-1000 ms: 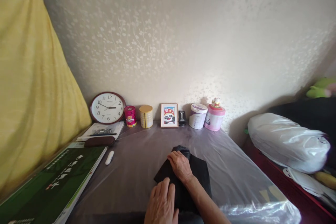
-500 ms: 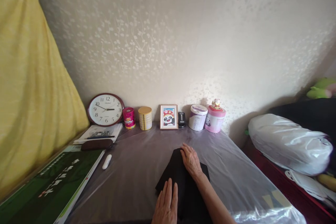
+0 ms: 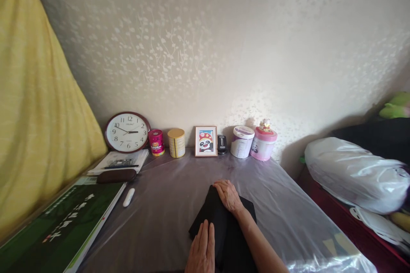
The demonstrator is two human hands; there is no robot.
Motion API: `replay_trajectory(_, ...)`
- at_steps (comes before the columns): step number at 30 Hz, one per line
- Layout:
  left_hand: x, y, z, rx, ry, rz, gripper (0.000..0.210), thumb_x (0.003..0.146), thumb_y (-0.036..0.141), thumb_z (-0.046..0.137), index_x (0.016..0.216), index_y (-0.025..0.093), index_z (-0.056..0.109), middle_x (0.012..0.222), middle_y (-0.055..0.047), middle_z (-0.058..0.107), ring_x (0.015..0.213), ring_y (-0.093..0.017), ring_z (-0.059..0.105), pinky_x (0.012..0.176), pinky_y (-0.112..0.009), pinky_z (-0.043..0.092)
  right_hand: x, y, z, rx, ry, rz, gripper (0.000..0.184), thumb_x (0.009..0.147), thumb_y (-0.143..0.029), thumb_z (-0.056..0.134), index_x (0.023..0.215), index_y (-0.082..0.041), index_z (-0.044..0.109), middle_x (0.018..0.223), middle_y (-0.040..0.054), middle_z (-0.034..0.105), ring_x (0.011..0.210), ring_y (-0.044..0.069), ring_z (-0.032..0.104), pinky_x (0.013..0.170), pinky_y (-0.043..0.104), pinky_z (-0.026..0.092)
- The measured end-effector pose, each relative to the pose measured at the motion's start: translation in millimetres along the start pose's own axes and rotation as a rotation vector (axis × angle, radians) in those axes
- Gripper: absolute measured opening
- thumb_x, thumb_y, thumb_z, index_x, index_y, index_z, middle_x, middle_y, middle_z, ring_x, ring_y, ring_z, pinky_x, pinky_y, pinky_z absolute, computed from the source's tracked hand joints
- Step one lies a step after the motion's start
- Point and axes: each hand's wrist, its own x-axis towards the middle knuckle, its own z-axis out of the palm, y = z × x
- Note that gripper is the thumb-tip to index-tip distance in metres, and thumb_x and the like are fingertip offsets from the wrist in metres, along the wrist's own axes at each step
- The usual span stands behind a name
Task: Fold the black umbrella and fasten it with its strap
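A folded piece of black cloth (image 3: 235,239), perhaps a garment, lies on the plastic-covered table in front of me. My left hand (image 3: 202,249) rests flat on its near left part, fingers straight and close together, the wrist cut off by the frame's lower edge. Farther up, my right hand (image 3: 229,196) lies over the cloth's far edge with its fingers side by side, slightly bent and pointing left. The right forearm crosses the cloth's right side and hides part of it. Neither palm shows.
Along the wall stand a round clock (image 3: 127,132), a pink tin (image 3: 156,143), a yellow-lidded can (image 3: 177,143), a framed panda picture (image 3: 206,141) and two tubs (image 3: 242,142). A green book (image 3: 64,226) and a white stick-like object (image 3: 128,197) lie left. A plastic bag (image 3: 355,175) sits right.
My right hand has drawn its fingers closer together and shifted slightly left and nearer on the cloth. My left hand stays almost in place. The view has moved slightly.
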Motion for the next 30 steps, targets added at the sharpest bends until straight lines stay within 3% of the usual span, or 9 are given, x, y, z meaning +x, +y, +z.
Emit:
replay_trajectory(5,0,0,-3.8,-0.027,-0.053,0.025,0.084,0.072,-0.012,0.022,0.129,0.023,-0.03,0.144,-0.013,0.03,0.131,-0.023,0.029,0.103,-0.037,0.04,-4,25,-11,-0.07,0.119,0.212,0.03,0.09,-0.024,0.035,0.101,-0.02,0.063,0.104,0.0078,0.067,0.101,0.019,0.059,0.092,0.034,0.041)
replay_trajectory(9,-1,2,-17.7,-0.08,-0.145,0.011,0.094,0.062,-0.012,0.028,0.134,0.023,-0.022,0.149,-0.01,0.017,0.135,-0.024,0.02,0.104,-0.042,0.038,-56,44,-34,-0.092,0.29,0.427,0.033,0.088,-0.032,0.035,0.097,-0.019,0.064,0.096,0.0091,0.068,0.094,0.022,0.061,0.086,0.034,0.044)
replay_trajectory(12,-3,3,-30.4,-0.148,-0.19,0.007,0.093,0.059,-0.008,0.034,0.14,0.017,-0.006,0.15,-0.011,0.012,0.137,-0.025,0.017,0.106,-0.041,0.034,-100,52,-47,-0.099,0.273,0.468,0.03,0.083,-0.036,0.04,0.089,-0.023,0.066,0.092,0.0078,0.068,0.084,0.023,0.063,0.075,0.032,0.047)
replay_trajectory(15,-5,4,-38.9,-0.23,-0.187,0.0,0.095,0.058,-0.004,0.038,0.141,0.017,-0.003,0.151,-0.009,0.008,0.137,-0.026,0.016,0.107,-0.041,0.032,-124,48,-52,0.036,0.237,0.545,0.03,0.079,-0.043,0.043,0.084,-0.025,0.067,0.08,0.0053,0.069,0.073,0.022,0.064,0.063,0.029,0.047)
replay_trajectory(20,-8,3,-43.8,-0.284,-0.167,0.004,0.099,0.055,-0.003,0.039,0.141,0.018,-0.006,0.152,-0.009,0.007,0.137,-0.024,0.016,0.108,-0.04,0.031,-122,26,-56,0.27,0.203,0.677,0.04,0.078,-0.053,0.04,0.078,-0.023,0.067,0.067,0.0035,0.068,0.064,0.021,0.063,0.055,0.028,0.046)
replay_trajectory(26,-8,5,-50.2,-0.307,-0.184,-0.01,0.098,0.057,-0.004,0.039,0.14,0.02,-0.007,0.151,-0.008,0.005,0.137,-0.025,0.015,0.106,-0.041,0.034,-117,5,-59,0.182,0.271,0.702,0.039,0.076,-0.054,0.045,0.084,-0.021,0.064,0.069,0.0036,0.067,0.066,0.021,0.062,0.063,0.03,0.045)
replay_trajectory(30,-7,6,-50.7,-0.291,-0.209,-0.027,0.1,0.055,-0.004,0.042,0.141,0.019,-0.003,0.151,-0.009,0.005,0.137,-0.026,0.016,0.107,-0.04,0.033,-113,2,-59,0.243,0.255,0.69,0.036,0.072,-0.054,0.048,0.076,-0.021,0.063,0.063,0.0028,0.064,0.062,0.022,0.061,0.06,0.031,0.044)
